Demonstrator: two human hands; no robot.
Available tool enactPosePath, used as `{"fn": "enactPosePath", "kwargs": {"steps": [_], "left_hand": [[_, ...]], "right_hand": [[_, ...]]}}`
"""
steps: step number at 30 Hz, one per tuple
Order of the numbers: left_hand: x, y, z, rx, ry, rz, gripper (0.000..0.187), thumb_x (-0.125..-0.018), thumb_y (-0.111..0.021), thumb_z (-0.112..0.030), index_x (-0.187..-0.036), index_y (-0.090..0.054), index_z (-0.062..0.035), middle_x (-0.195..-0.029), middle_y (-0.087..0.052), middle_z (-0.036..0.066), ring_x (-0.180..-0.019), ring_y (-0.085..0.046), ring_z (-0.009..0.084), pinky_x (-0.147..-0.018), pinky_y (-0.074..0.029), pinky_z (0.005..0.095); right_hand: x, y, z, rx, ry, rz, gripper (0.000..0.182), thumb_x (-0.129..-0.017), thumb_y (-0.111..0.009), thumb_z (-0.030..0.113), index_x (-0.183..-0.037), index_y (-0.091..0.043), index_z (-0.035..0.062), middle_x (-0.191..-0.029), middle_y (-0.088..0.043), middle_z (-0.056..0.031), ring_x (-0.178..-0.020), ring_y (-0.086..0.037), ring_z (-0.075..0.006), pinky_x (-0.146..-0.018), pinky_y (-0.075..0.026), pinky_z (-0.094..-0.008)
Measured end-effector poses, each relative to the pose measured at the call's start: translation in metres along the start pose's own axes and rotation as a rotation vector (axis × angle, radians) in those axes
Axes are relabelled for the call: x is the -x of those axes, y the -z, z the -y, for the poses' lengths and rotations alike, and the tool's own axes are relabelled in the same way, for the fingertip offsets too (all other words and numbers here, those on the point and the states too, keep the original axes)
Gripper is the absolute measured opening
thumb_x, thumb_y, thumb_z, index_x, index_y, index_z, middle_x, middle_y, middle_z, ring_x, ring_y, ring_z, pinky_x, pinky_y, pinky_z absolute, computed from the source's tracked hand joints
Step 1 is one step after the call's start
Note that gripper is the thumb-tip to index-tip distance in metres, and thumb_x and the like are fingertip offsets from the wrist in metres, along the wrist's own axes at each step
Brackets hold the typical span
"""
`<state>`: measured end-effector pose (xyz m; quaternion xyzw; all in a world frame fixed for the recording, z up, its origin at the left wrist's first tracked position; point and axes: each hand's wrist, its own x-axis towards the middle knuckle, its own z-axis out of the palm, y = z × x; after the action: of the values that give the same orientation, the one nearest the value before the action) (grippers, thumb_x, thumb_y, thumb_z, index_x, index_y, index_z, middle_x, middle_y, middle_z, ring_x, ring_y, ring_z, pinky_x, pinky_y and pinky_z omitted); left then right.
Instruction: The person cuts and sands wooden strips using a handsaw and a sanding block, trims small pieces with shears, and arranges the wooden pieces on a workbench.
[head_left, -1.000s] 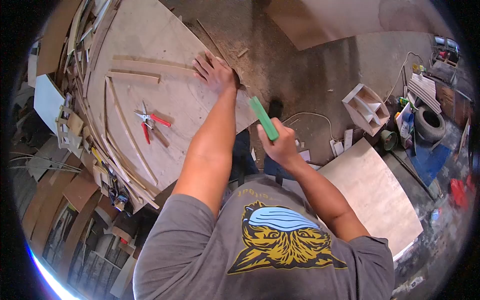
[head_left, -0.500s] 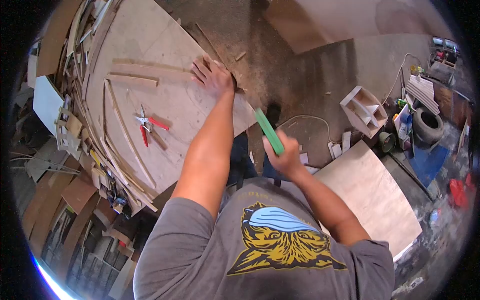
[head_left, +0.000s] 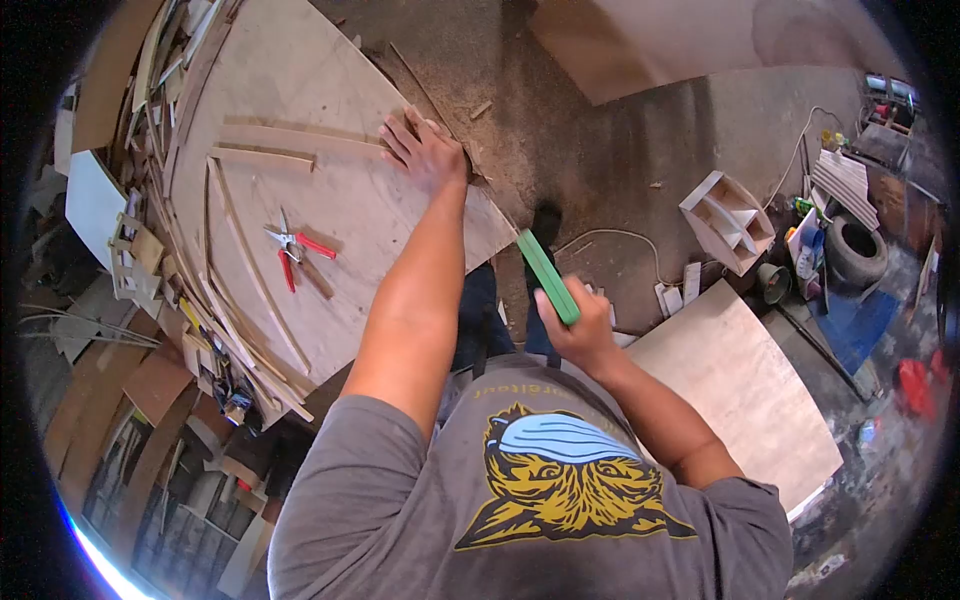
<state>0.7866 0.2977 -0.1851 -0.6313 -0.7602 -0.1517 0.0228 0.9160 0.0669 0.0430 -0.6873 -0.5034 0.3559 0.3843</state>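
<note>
My left hand [head_left: 430,155] lies with its fingers spread on a large plywood sheet [head_left: 290,60], close to the sheet's right edge and over the end of a flat wooden strip [head_left: 300,137]. In my right hand [head_left: 583,325] is a long green bar-shaped tool [head_left: 548,275], fingers wrapped round its near end. Its far end points at the corner of the plywood sheet, and its kind does not show clearly. A pair of red-handled pruning shears [head_left: 290,242] rests on the sheet, left of my forearm.
Thin wooden strips [head_left: 245,240] and offcuts are piled along the sheet's left side. Sawdust and scraps cover the floor [head_left: 520,130]. At right are a pale board [head_left: 745,385], a divided wooden box [head_left: 728,222] and a tyre [head_left: 857,250]. A cable [head_left: 625,234] runs across the floor.
My right hand has drawn the green tool back toward my body and slightly to the right. My left hand stays in place on the sheet.
</note>
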Motion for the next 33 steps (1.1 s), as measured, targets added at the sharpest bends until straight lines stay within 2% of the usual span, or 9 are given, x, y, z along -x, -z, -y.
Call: {"fn": "enactPosePath", "kwargs": {"steps": [3, 6, 11, 15, 21, 24, 27, 28, 33], "left_hand": [[0.001, 0.004, 0.001, -0.016, -0.036, -0.023, 0.049, -0.103, -0.048, -0.032, -0.149, -0.053, -0.0173, -0.16, -0.039, 0.015, -0.15, -0.033, 0.0375, -0.119, -0.026, 0.0598], [-0.001, 0.003, 0.002, -0.021, -0.043, -0.023, 0.049, -0.103, -0.048, -0.032, -0.149, -0.053, -0.0156, -0.159, -0.041, 0.016, -0.15, -0.032, 0.0377, -0.12, -0.026, 0.0587], [-0.006, 0.011, -0.005, 0.021, -0.017, 0.014, 0.051, -0.104, -0.044, -0.033, -0.15, -0.051, -0.0128, -0.16, -0.037, 0.016, -0.152, -0.028, 0.0373, -0.122, -0.021, 0.0586], [0.0, 0.008, 0.0, 0.048, -0.016, 0.04, 0.052, -0.105, -0.041, -0.034, -0.152, -0.048, -0.0124, -0.162, -0.034, 0.016, -0.154, -0.023, 0.0373, -0.123, -0.018, 0.0591], [-0.001, 0.01, -0.002, 0.094, -0.001, 0.042, 0.054, -0.106, -0.039, -0.038, -0.153, -0.047, -0.013, -0.162, -0.034, 0.016, -0.153, -0.023, 0.0378, -0.123, -0.014, 0.0599], [0.003, 0.009, 0.009, 0.199, -0.065, 0.017, 0.051, -0.103, -0.049, -0.043, -0.147, -0.055, -0.0181, -0.16, -0.037, 0.016, -0.152, -0.026, 0.038, -0.122, -0.015, 0.0601], [0.008, 0.066, 0.046, 0.394, -0.532, 0.276, 0.05, -0.094, -0.065, -0.049, -0.138, -0.063, -0.0265, -0.158, -0.041, 0.012, -0.153, -0.027, 0.0366, -0.122, -0.015, 0.0604], [0.009, 0.073, 0.053, 0.438, -0.646, 0.317, 0.051, -0.084, -0.075, -0.054, -0.129, -0.068, -0.0303, -0.154, -0.045, 0.009, -0.151, -0.03, 0.0356, -0.121, -0.019, 0.0586], [0.008, 0.062, 0.078, 0.335, -0.898, 0.298, 0.039, -0.083, -0.078, -0.046, -0.115, -0.071, -0.026, -0.143, -0.054, 0.007, -0.142, -0.043, 0.0315, -0.118, -0.029, 0.0544]], "right_hand": [[-0.014, -0.012, -0.005, -0.018, -0.026, 0.007, 0.021, -0.094, -0.072, 0.014, -0.082, -0.059, 0.0022, -0.065, -0.057, -0.0209, -0.059, -0.064, -0.04, -0.052, -0.046, -0.044], [-0.028, -0.021, -0.012, -0.002, -0.041, 0.01, 0.022, -0.093, -0.072, 0.015, -0.082, -0.058, 0.0024, -0.065, -0.058, -0.0207, -0.058, -0.064, -0.0404, -0.051, -0.046, -0.0449], [0.003, -0.006, -0.007, 0.005, 0.003, 0.015, 0.022, -0.094, -0.072, 0.018, -0.087, -0.059, 0.0016, -0.069, -0.061, -0.0227, -0.064, -0.065, -0.0428, -0.056, -0.05, -0.0474], [-0.039, -0.04, -0.056, 0.1, -0.123, 0.002, 0.028, -0.094, -0.073, 0.026, -0.086, -0.058, 0.0036, -0.066, -0.061, -0.0219, -0.066, -0.066, -0.044, -0.056, -0.05, -0.0484], [0.004, 0.008, -0.066, 0.138, -0.141, -0.045, 0.029, -0.093, -0.074, 0.027, -0.086, -0.057, 0.0046, -0.065, -0.06, -0.0203, -0.064, -0.066, -0.0428, -0.055, -0.049, -0.0481], [0.0, 0.012, -0.065, 0.141, -0.139, -0.068, 0.028, -0.094, -0.073, 0.027, -0.086, -0.057, 0.005, -0.064, -0.059, -0.0197, -0.062, -0.065, -0.0423, -0.055, -0.048, -0.0476], [-0.005, 0.016, -0.055, 0.112, -0.097, -0.102, 0.028, -0.094, -0.073, 0.026, -0.086, -0.057, 0.0049, -0.064, -0.059, -0.0196, -0.062, -0.065, -0.042, -0.055, -0.049, -0.0473], [-0.005, 0.018, -0.054, 0.097, -0.076, -0.111, 0.028, -0.094, -0.073, 0.026, -0.086, -0.057, 0.0048, -0.065, -0.059, -0.0196, -0.063, -0.065, -0.042, -0.055, -0.049, -0.0472], [0.001, 0.015, -0.05, 0.105, -0.098, -0.135, 0.028, -0.094, -0.074, 0.026, -0.086, -0.058, 0.0042, -0.065, -0.06, -0.019, -0.062, -0.065, -0.0399, -0.055, -0.049, -0.0456]]}}
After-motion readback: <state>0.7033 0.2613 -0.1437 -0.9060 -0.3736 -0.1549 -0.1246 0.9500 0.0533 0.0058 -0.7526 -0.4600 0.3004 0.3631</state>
